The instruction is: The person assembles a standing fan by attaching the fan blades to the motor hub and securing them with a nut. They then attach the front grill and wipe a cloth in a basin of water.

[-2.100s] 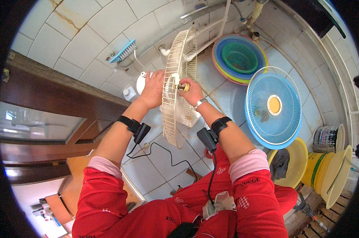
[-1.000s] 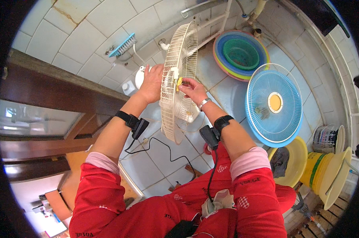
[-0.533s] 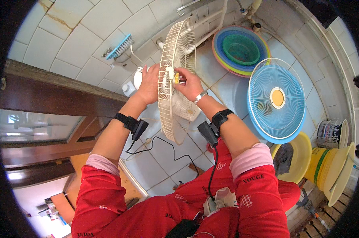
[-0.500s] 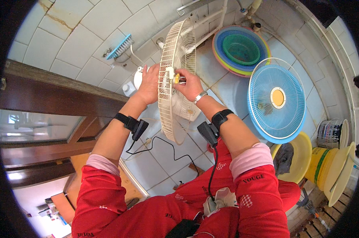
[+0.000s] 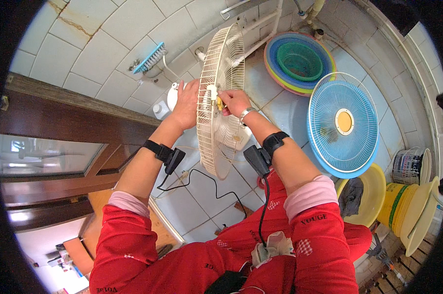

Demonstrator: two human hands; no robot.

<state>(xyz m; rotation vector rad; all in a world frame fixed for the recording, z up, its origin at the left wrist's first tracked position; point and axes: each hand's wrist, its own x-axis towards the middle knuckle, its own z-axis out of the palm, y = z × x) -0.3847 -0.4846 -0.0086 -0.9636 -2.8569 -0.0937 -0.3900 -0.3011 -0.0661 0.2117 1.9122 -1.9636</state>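
Observation:
A cream-coloured standing fan [image 5: 212, 147] is side-on to me, its wire cage around pale blades [image 5: 226, 73]. Against the back of the cage, on the left, is my left hand [image 5: 186, 106], closed on the fan; part of its fingers is hidden behind the wires. My right hand [image 5: 236, 102] reaches to the hub from the other side, with thumb and fingers pinched on a small yellow piece [image 5: 219, 103]. What kind of piece it is cannot be made out. The fan's base [image 5: 237, 140] stands on the tiles below.
At the right, a round white fan grille [image 5: 324, 147] with a yellow centre lies over a blue basin [image 5: 336, 172]. Stacked coloured basins [image 5: 300, 61] stand behind it, yellow tubs [image 5: 402, 206] nearer me. A blue brush [image 5: 150, 58] hangs on the tiled wall; a wooden door [image 5: 74, 117] is left.
The fingers of my right hand have shifted slightly around the yellow piece, which shows at a different angle. My left hand stays at the back of the cage; the whole view has moved a little.

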